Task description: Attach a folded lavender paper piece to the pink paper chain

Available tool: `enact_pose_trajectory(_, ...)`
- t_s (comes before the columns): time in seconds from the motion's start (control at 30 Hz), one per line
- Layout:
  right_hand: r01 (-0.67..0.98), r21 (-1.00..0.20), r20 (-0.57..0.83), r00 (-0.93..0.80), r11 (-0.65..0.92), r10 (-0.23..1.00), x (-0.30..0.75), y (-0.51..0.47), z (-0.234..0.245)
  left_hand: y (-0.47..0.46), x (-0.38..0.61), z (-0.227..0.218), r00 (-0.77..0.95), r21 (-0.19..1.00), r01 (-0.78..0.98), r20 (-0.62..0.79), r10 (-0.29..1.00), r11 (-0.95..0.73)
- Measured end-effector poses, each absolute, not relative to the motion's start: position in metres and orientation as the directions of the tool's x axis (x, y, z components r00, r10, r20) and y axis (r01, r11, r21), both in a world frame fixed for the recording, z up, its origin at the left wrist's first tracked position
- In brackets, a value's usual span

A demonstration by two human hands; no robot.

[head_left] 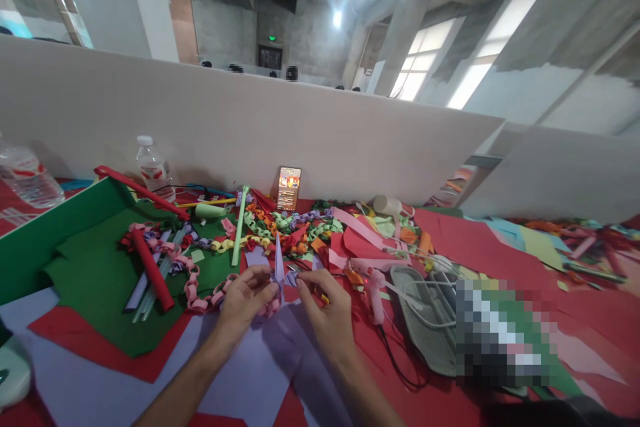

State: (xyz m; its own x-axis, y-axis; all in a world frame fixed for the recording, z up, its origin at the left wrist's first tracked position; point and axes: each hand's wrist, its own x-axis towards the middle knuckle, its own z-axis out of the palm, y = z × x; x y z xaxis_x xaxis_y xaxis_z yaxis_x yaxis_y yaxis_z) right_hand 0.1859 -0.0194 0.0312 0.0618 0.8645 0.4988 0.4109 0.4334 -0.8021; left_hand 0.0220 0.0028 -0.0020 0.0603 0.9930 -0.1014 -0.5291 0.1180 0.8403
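Red-covered bench (420,407): left hand (250,295), pinching upright narrow purple paper strip (279,259); right hand (327,300), pinching small purple paper curl (291,277) just rightward.

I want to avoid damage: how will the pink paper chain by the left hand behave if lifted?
The pink paper chain would probably sag, since its loops are merely linked. It looks light, being thin, open rings. Squeezing might crush the hollow loops.

Paper chains (303,219) are lying mid-frame, a phone (289,189) standing behind them before the partition (240,127).
From where I'm standing, two bottles (154,172) are sitting at left, a glue gun (375,297) lying right of centre beside a tray (431,355).
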Motion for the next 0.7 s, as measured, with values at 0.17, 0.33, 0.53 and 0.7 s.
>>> enact_pose_trajectory(0.17, 0.418, -0.798, 0.486, 0.023, 0.434, 0.873, 0.187, -0.019, 0.029, 0.004, 0.02, -0.005, 0.08, 0.868, -0.489, -0.055, 0.995, 0.087)
enact_pose_trajectory(0.33, 0.428, -0.805, 0.461, 0.013, 0.412, 0.887, 0.187, -0.017, 0.026, 0.004, 0.021, -0.006, 0.103, 0.89, -0.453, -0.004, 0.995, 0.05)
enact_pose_trajectory(0.53, 0.348, -0.871, 0.396, 0.077, 0.348, 0.915, 0.183, -0.017, 0.022, 0.005, 0.02, -0.009, 0.093, 0.882, -0.468, -0.01, 0.996, 0.053)
enact_pose_trajectory(0.7, 0.322, -0.88, 0.399, 0.104, 0.349, 0.911, 0.181, -0.017, 0.017, 0.003, 0.02, -0.009, 0.103, 0.885, -0.462, -0.02, 0.994, 0.066)
